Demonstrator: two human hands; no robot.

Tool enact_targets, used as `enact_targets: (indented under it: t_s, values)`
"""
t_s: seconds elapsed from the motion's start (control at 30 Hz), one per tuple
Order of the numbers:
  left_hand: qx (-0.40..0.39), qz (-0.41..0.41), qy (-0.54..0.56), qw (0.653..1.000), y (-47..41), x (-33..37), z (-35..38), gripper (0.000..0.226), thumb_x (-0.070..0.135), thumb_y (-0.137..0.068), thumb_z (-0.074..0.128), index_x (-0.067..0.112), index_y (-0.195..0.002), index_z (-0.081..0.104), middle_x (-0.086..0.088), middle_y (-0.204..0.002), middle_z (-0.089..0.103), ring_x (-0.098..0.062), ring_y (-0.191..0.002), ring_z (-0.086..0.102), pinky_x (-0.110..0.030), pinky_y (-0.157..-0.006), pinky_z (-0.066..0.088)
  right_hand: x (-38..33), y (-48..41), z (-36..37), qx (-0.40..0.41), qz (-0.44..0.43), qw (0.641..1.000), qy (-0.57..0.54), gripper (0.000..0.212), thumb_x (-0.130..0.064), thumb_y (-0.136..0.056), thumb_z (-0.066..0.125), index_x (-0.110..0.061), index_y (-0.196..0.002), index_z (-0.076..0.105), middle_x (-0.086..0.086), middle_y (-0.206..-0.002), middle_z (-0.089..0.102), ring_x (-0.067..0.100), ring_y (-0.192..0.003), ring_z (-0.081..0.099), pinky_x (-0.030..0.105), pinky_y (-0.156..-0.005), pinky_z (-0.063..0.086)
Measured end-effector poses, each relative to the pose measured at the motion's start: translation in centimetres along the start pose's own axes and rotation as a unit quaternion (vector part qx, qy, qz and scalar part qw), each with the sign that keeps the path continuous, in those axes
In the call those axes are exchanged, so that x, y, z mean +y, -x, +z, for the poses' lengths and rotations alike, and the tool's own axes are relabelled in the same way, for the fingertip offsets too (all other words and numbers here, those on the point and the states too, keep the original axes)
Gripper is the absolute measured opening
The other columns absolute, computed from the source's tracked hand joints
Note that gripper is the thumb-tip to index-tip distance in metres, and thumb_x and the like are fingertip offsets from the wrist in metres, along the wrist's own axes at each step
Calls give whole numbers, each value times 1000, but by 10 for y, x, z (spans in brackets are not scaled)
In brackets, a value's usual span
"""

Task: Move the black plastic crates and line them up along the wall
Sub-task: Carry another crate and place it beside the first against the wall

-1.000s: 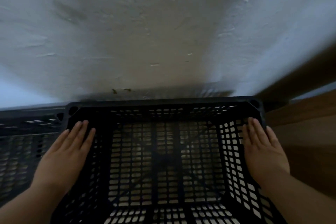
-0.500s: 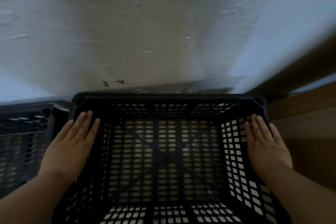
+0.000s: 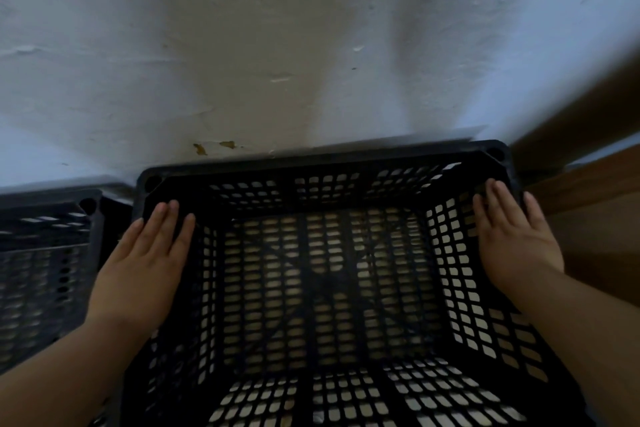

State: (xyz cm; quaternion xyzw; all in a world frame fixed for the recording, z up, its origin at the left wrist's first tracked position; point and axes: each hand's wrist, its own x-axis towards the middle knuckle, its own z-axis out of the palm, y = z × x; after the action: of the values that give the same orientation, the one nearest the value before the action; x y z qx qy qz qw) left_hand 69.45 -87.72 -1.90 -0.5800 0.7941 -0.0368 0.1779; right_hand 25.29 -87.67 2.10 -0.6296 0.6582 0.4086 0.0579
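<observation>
A black plastic crate (image 3: pixel 325 291) is filling the lower centre of the frame, seen from above through its open top, its perforated floor and walls showing pale ground through the slots. Its far rim is lying close against the base of the white wall (image 3: pixel 242 45) that is taking up the whole upper half of the frame; whether rim and wall are actually touching cannot be told, since the edge there is blurred. The left hand (image 3: pixel 145 263) is resting flat on the crate's left rim at the left of centre, fingers stretched out and together, pointing toward the wall, not curled around anything. The right hand (image 3: pixel 512 236) is lying the same way on the right rim at the right of the frame, palm down, fingers straight, pressing rather than clasping. At the left edge of the frame a second black crate (image 3: pixel 45 253) is sitting just beside the first, with a narrow dark gap between them, its far rim also near the wall. At the right edge a brown wooden surface (image 3: pixel 595 218) is standing just beside the crate's right corner.
</observation>
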Motion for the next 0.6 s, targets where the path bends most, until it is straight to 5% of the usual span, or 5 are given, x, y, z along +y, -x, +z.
enact_targets:
  t_s: [0.07,0.17,0.23,0.47,0.6]
  values:
    - [-22,-19,-9,1000,3,3,-5,97,2,-57,74,4,-142,27,-20,-150,21,-18,-143,-18,-33,-116,-16,0,1,1,3,2,1000,-1,64,-17,-96,19,-7,-141,-25,11,-137,-41,23,-113,-54,41,-78,-44]
    - [5,-34,-14,999,6,13,-20,82,15,-87,43,12,-141,-20,-15,-150,-23,-19,-135,-36,-34,-97,-39,0,5,-6,17,2,1000,-25,65,-19,-96,20,-12,-140,-27,10,-138,-42,21,-118,-52,40,-78,-45]
    - [-26,-50,-19,998,8,22,-31,74,19,-92,28,14,-134,-33,-13,-144,-36,-22,-128,-42,-34,-88,-44,0,14,-12,34,-3,998,-45,66,-21,-96,21,-14,-138,-29,11,-139,-41,21,-126,-43,39,-80,-44]
    - [20,-60,31,998,41,61,-104,77,21,-92,32,13,-132,-33,-12,-141,-37,-22,-131,-35,-33,-87,-45,-7,82,-42,80,-29,990,-114,69,-19,-93,23,-16,-131,-35,9,-137,-43,19,-127,-41,37,-83,-43]
    - [92,-64,70,991,80,70,-147,79,16,-86,46,13,-142,-10,-13,-150,-13,-23,-140,-13,-33,-103,-34,-2,142,-60,97,-39,984,-144,70,-27,-95,24,-16,-130,-36,9,-137,-44,20,-127,-41,38,-84,-42]
